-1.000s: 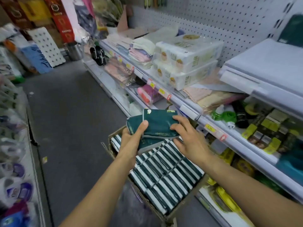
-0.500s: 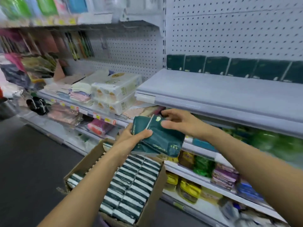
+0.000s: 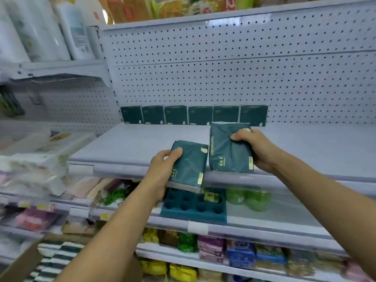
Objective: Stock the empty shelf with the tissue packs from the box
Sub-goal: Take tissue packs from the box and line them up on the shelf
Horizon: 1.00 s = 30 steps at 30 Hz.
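My left hand point(image 3: 162, 165) grips a dark green tissue pack point(image 3: 189, 165), held tilted in front of the shelf's front edge. My right hand point(image 3: 256, 149) grips a second dark green tissue pack point(image 3: 227, 149), held upright just above the front part of the pale grey shelf point(image 3: 142, 143). A row of several matching packs point(image 3: 193, 115) stands against the pegboard at the back of that shelf. The cardboard box point(image 3: 24, 261) with striped packs inside point(image 3: 59, 255) sits at the lower left, partly behind my left forearm.
White multipacks point(image 3: 36, 159) fill the shelf to the left. Below the grey shelf lie a teal tray with round holes point(image 3: 193, 208) and green bottles point(image 3: 250, 198). Lower shelves hold coloured packets point(image 3: 211, 249). Rolls in plastic point(image 3: 30, 27) stand on the upper left shelf.
I have lifted both hands up to the shelf and split the two packs, one per hand. The view has swung up from the box to the pegboard.
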Each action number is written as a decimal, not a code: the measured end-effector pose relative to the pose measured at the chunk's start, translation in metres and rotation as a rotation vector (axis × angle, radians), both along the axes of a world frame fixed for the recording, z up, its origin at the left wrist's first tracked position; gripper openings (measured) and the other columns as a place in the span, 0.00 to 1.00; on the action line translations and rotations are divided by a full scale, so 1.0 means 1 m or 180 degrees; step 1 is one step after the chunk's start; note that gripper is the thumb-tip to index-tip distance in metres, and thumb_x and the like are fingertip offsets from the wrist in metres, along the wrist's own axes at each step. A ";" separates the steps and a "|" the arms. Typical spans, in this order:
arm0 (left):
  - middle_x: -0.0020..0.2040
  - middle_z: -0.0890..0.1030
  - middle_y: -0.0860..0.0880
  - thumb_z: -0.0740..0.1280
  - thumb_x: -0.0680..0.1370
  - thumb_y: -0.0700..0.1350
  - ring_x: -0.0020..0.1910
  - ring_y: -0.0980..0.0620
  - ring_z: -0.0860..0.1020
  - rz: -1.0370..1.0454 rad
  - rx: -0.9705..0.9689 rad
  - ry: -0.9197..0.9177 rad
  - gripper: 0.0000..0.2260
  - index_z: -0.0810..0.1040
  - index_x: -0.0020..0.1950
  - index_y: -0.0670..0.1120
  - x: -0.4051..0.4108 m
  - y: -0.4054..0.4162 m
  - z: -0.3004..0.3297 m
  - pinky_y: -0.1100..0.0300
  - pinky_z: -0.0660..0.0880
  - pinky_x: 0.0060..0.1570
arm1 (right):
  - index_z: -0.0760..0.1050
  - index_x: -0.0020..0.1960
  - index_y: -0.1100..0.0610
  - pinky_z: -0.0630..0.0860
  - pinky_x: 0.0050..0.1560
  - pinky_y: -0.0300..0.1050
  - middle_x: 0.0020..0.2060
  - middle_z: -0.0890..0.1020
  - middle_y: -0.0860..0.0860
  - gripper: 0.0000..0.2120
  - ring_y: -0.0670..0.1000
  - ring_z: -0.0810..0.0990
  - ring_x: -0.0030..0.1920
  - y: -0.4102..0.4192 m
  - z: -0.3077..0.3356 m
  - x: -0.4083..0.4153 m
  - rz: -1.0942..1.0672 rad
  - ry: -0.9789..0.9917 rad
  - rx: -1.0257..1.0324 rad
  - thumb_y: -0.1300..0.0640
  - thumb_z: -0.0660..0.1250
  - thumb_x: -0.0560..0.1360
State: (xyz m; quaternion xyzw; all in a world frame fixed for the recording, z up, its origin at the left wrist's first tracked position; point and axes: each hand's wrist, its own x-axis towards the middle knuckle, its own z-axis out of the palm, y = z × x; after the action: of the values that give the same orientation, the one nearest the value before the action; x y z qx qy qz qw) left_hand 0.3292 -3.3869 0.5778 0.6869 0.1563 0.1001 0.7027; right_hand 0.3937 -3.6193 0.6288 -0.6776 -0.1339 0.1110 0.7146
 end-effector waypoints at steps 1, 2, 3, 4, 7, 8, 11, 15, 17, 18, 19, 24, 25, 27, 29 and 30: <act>0.55 0.82 0.48 0.69 0.76 0.57 0.52 0.46 0.82 -0.0021 0.0037 -0.0019 0.17 0.76 0.60 0.49 0.015 -0.015 0.005 0.47 0.80 0.54 | 0.76 0.48 0.57 0.77 0.35 0.44 0.38 0.82 0.53 0.15 0.52 0.80 0.37 -0.023 0.004 0.014 -0.0170 0.0000 0.0124 0.56 0.71 0.62; 0.56 0.82 0.48 0.69 0.76 0.58 0.53 0.47 0.82 -0.0037 0.0070 -0.0066 0.17 0.76 0.60 0.50 0.031 -0.030 0.009 0.46 0.79 0.55 | 0.75 0.50 0.57 0.76 0.33 0.44 0.40 0.81 0.53 0.17 0.52 0.80 0.37 -0.046 0.007 0.030 -0.0300 -0.0023 0.0202 0.55 0.73 0.63; 0.56 0.82 0.48 0.69 0.77 0.57 0.53 0.47 0.81 -0.0061 0.0092 -0.0108 0.17 0.75 0.60 0.50 0.046 -0.045 0.013 0.46 0.79 0.56 | 0.75 0.53 0.57 0.77 0.33 0.45 0.42 0.81 0.54 0.18 0.53 0.80 0.38 -0.069 0.009 0.046 -0.0411 -0.0066 0.0250 0.56 0.74 0.65; 0.56 0.82 0.48 0.69 0.77 0.57 0.53 0.47 0.82 -0.0076 0.0084 -0.0146 0.17 0.75 0.60 0.50 0.060 -0.059 0.018 0.46 0.79 0.56 | 0.74 0.55 0.59 0.79 0.35 0.47 0.45 0.82 0.55 0.18 0.54 0.81 0.41 -0.092 0.009 0.061 -0.0521 -0.0109 0.0276 0.58 0.75 0.68; 0.55 0.82 0.47 0.69 0.78 0.55 0.51 0.47 0.82 -0.0152 -0.0013 -0.0158 0.17 0.74 0.62 0.49 0.101 -0.099 0.026 0.49 0.80 0.51 | 0.71 0.61 0.63 0.83 0.43 0.53 0.53 0.82 0.58 0.19 0.58 0.84 0.50 -0.154 -0.002 0.103 -0.0927 -0.0142 0.0241 0.63 0.72 0.73; 0.56 0.82 0.47 0.69 0.78 0.55 0.51 0.47 0.82 -0.0168 -0.0036 -0.0126 0.17 0.74 0.62 0.48 0.114 -0.111 0.028 0.50 0.80 0.51 | 0.71 0.61 0.62 0.83 0.45 0.54 0.54 0.81 0.58 0.18 0.58 0.83 0.51 -0.171 -0.008 0.114 -0.1070 -0.0128 0.0192 0.64 0.72 0.73; 0.54 0.83 0.48 0.68 0.78 0.55 0.51 0.48 0.82 -0.0237 -0.0087 0.0025 0.16 0.74 0.62 0.48 0.146 -0.143 0.027 0.53 0.79 0.46 | 0.69 0.61 0.62 0.81 0.51 0.54 0.56 0.79 0.58 0.17 0.57 0.82 0.53 -0.210 -0.028 0.146 -0.1453 -0.0047 0.0080 0.64 0.70 0.75; 0.52 0.84 0.48 0.67 0.79 0.54 0.52 0.48 0.82 -0.0300 -0.0087 0.0189 0.14 0.77 0.59 0.47 0.180 -0.166 0.022 0.52 0.77 0.50 | 0.68 0.60 0.58 0.79 0.52 0.52 0.56 0.76 0.56 0.12 0.52 0.77 0.52 -0.238 -0.044 0.182 -0.1690 0.0027 -0.0416 0.57 0.64 0.79; 0.52 0.84 0.48 0.67 0.79 0.54 0.53 0.47 0.82 -0.0302 -0.0041 0.0245 0.13 0.77 0.58 0.47 0.197 -0.172 0.021 0.50 0.77 0.56 | 0.68 0.59 0.57 0.75 0.45 0.46 0.54 0.75 0.56 0.11 0.49 0.74 0.45 -0.246 -0.047 0.200 -0.1748 -0.0106 -0.0815 0.54 0.63 0.80; 0.51 0.84 0.48 0.66 0.80 0.53 0.53 0.47 0.81 -0.0306 0.0004 0.0277 0.12 0.77 0.58 0.47 0.206 -0.174 0.021 0.50 0.76 0.57 | 0.68 0.58 0.58 0.72 0.41 0.44 0.52 0.75 0.56 0.10 0.48 0.73 0.43 -0.248 -0.047 0.209 -0.1795 -0.0190 -0.0910 0.54 0.63 0.80; 0.51 0.84 0.48 0.66 0.80 0.53 0.53 0.47 0.81 -0.0329 0.0044 0.0299 0.12 0.78 0.57 0.47 0.215 -0.176 0.020 0.50 0.76 0.58 | 0.69 0.58 0.59 0.70 0.40 0.43 0.51 0.75 0.56 0.11 0.49 0.73 0.43 -0.249 -0.048 0.218 -0.1850 -0.0264 -0.0941 0.54 0.63 0.80; 0.53 0.83 0.46 0.68 0.78 0.53 0.52 0.47 0.81 -0.0369 0.0203 0.0378 0.16 0.76 0.61 0.45 0.259 -0.177 0.017 0.51 0.77 0.56 | 0.70 0.57 0.57 0.71 0.37 0.41 0.45 0.79 0.55 0.12 0.46 0.76 0.38 -0.239 -0.050 0.255 -0.1888 -0.0377 -0.1037 0.56 0.69 0.77; 0.53 0.83 0.46 0.68 0.78 0.53 0.51 0.48 0.81 -0.0398 0.0236 0.0371 0.17 0.75 0.61 0.45 0.266 -0.177 0.017 0.53 0.77 0.52 | 0.68 0.57 0.57 0.70 0.35 0.40 0.45 0.79 0.55 0.13 0.46 0.77 0.37 -0.236 -0.051 0.262 -0.1927 -0.0395 -0.1107 0.57 0.70 0.76; 0.53 0.82 0.46 0.68 0.78 0.53 0.51 0.49 0.80 -0.0439 0.0313 0.0360 0.16 0.74 0.61 0.45 0.280 -0.177 0.015 0.55 0.76 0.49 | 0.66 0.56 0.57 0.73 0.37 0.43 0.46 0.79 0.56 0.16 0.50 0.79 0.40 -0.230 -0.055 0.277 -0.2006 -0.0434 -0.1279 0.58 0.71 0.75; 0.53 0.82 0.46 0.69 0.78 0.54 0.52 0.47 0.81 -0.0465 0.0391 0.0365 0.17 0.75 0.61 0.46 0.292 -0.178 0.012 0.53 0.77 0.53 | 0.67 0.55 0.57 0.76 0.41 0.47 0.47 0.80 0.56 0.15 0.53 0.80 0.43 -0.226 -0.058 0.293 -0.2010 -0.0472 -0.1491 0.57 0.72 0.75; 0.53 0.83 0.46 0.69 0.78 0.54 0.53 0.47 0.81 -0.0470 0.0402 0.0361 0.17 0.75 0.61 0.46 0.297 -0.177 0.011 0.52 0.78 0.55 | 0.68 0.54 0.57 0.76 0.41 0.47 0.46 0.81 0.56 0.15 0.53 0.81 0.44 -0.224 -0.060 0.301 -0.1990 -0.0493 -0.1575 0.56 0.72 0.75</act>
State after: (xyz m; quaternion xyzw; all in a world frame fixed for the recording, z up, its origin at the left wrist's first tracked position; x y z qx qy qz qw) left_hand 0.6260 -3.5644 0.5885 0.7439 0.1382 0.0187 0.6535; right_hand 0.6944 -3.8433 0.5685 -0.8435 0.0559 -0.1342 0.5170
